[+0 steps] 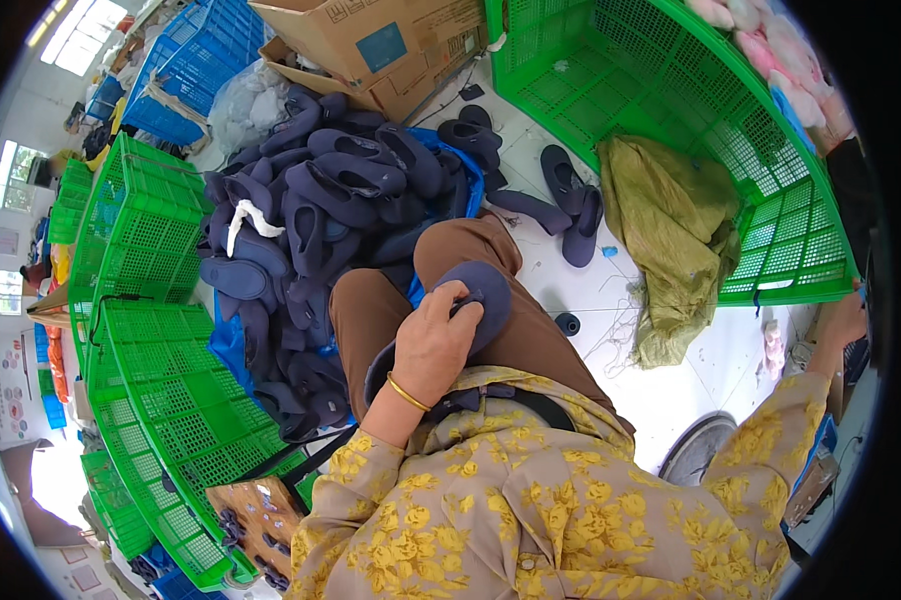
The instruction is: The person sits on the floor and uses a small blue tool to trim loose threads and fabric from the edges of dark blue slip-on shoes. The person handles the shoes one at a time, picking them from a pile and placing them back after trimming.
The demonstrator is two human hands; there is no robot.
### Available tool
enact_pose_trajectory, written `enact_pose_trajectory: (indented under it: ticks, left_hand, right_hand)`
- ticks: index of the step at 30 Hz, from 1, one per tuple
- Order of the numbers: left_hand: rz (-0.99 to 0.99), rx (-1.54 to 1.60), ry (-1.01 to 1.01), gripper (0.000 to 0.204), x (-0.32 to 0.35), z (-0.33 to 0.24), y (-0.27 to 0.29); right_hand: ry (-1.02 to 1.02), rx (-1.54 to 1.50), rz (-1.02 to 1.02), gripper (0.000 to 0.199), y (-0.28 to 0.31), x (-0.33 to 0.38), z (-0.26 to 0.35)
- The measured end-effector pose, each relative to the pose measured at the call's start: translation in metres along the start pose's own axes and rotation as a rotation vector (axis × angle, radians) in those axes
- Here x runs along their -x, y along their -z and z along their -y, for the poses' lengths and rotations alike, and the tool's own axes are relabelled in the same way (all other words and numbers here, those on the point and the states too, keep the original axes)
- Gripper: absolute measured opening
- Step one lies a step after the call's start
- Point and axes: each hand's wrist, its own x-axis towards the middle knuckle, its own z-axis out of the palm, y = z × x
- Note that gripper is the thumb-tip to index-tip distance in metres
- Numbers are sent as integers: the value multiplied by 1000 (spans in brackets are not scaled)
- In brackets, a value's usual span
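Observation:
A dark navy slipper (pixel 493 292) rests over my lap, and my left hand (pixel 435 338) is closed around it. A gold bangle circles that wrist. My right arm stretches far out to the right, where my right hand (pixel 845 320) is beside the corner of a green crate and a dark object at the picture's rim. Its fingers are mostly hidden there. In front of my knees lies a big heap of similar navy slippers (pixel 321 190) on blue sheeting (pixel 463 165), with a white strip of cloth (pixel 251 220) on top.
Green plastic crates stand at the left (pixel 151 200) and far right (pixel 611 90). An olive sack (pixel 671 230) hangs over the right crate's edge. Loose slippers (pixel 571 200) lie on the white floor. A cardboard box (pixel 411 50) and a blue crate (pixel 196 65) are at the back.

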Motion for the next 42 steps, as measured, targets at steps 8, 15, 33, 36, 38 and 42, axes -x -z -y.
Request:
enact_pose_trajectory:
  ticks: [8, 15, 33, 36, 38, 42]
  left_hand:
    - [-111, 253, 263, 8, 3, 0, 7]
    - [72, 784, 715, 4, 17, 13, 9]
    - [130, 1129, 850, 6, 22, 18, 2]
    - [134, 1128, 839, 7, 22, 17, 2]
    - [133, 1120, 829, 7, 23, 18, 1]
    - [106, 1144, 826, 7, 25, 17, 2]
  right_hand:
    - [-22, -45, 447, 22, -100, 143, 88]
    - [436, -411, 1343, 26, -115, 332, 299]
    - [919, -203, 1399, 21, -119, 375, 359]
    - [934, -224, 1367, 21, -121, 377, 357]
    - [932, -230, 1354, 21, -120, 378, 357]
    - [907, -267, 1369, 19, -121, 378, 353]
